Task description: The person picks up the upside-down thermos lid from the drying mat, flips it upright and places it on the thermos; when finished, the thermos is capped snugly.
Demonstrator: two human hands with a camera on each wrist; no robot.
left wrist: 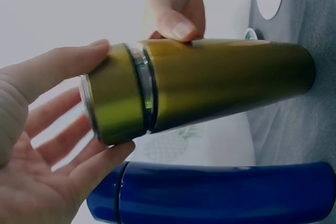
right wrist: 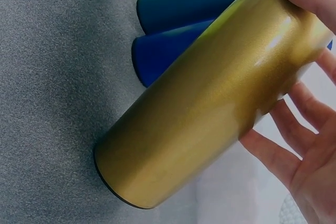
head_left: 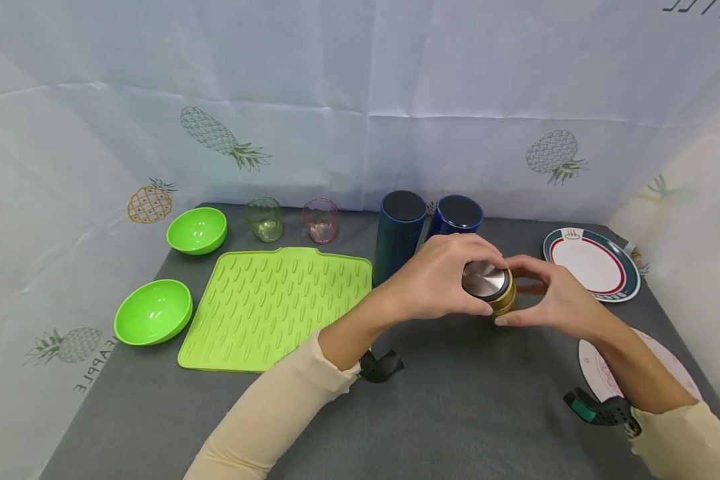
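Note:
A gold flask (head_left: 504, 301) with a silver-topped lid (head_left: 485, 279) stands upright on the grey table (head_left: 456, 413), in front of two blue tumblers. My left hand (head_left: 450, 273) grips the lid from above and the side, with its fingers curled round it. My right hand (head_left: 534, 293) holds the flask's body from the right, thumb in front. In the left wrist view a clear band shows between the lid (left wrist: 113, 98) and the gold body (left wrist: 226, 82). The right wrist view shows the flask's base (right wrist: 131, 182) on the table and my right hand's fingers (right wrist: 294, 150) behind the body.
A dark teal tumbler (head_left: 400, 233) and a blue tumbler (head_left: 459, 215) stand just behind the flask. A green ribbed mat (head_left: 276, 307), two green bowls (head_left: 197, 230) (head_left: 153, 311) and two small glasses (head_left: 265, 219) (head_left: 321, 220) are to the left. Two plates (head_left: 594, 263) (head_left: 603, 377) lie at the right.

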